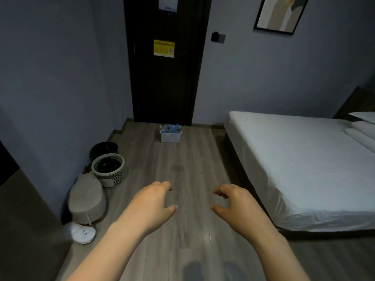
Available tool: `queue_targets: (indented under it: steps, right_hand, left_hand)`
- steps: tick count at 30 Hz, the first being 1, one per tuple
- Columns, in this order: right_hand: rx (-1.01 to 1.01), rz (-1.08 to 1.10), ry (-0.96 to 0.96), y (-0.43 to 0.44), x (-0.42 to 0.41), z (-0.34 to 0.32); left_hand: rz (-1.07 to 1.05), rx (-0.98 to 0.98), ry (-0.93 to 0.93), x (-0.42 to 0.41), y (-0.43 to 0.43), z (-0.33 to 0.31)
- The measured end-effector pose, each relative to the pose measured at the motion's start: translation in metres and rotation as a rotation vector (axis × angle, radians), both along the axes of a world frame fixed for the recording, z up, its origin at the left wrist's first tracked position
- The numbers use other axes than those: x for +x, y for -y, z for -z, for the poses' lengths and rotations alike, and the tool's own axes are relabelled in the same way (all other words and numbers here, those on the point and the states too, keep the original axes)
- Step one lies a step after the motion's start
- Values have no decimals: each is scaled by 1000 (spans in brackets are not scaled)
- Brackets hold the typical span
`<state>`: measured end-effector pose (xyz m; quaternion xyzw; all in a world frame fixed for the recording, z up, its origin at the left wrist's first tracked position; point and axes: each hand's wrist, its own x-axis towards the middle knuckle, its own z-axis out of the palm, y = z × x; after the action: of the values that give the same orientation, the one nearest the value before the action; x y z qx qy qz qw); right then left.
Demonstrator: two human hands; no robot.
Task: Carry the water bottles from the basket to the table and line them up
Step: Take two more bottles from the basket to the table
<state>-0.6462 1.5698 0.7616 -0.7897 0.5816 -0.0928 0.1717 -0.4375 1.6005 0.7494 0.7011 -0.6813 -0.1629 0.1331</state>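
A small white basket (170, 137) stands on the wooden floor in front of the dark door, far ahead of me. Several clear water bottles (170, 128) with blue caps stick up out of it. My left hand (154, 201) and my right hand (235, 201) are stretched out in front of me above the floor, well short of the basket. Both hands hold nothing, with fingers curled and apart. No table is in view.
A bed with a white sheet (300, 165) fills the right side. Along the left wall stand a dark bin (104, 150), a perforated waste basket (108, 170), a beige stool (87, 199) and a white round device (83, 233). A dark door (164, 78) is straight ahead.
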Motion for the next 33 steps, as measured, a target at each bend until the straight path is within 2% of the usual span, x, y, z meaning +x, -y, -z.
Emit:
queue_targets:
  steps: [7, 18, 33]
  right_hand:
    - [-4, -12, 32, 143, 9, 17]
    - [-27, -62, 71, 355, 24, 9]
    - [49, -58, -9, 629, 129, 30]
  left_hand:
    - [-7, -1, 2, 10, 135, 8]
    - [-48, 13, -17, 17, 329, 0]
    - [-70, 46, -38, 126, 608, 26]
